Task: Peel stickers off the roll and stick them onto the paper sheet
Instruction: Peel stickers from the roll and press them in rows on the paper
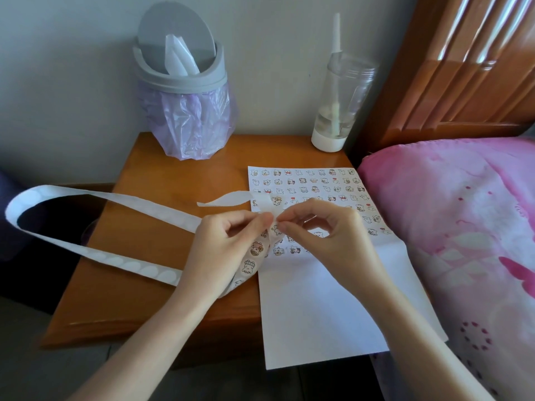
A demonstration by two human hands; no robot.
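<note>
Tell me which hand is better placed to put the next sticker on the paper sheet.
Likely right. The left hand grips the sticker strip, while the right hand pinches at its edge above the paper sheet.

"Can you read any words here?"

"No. The stickers [315, 180] on the paper sheet [318, 299] and on the roll [251, 257] are just little cartoon animals. I can't read any letters or numbers on the bottle [344, 91] or the bin [185, 91]."
</note>
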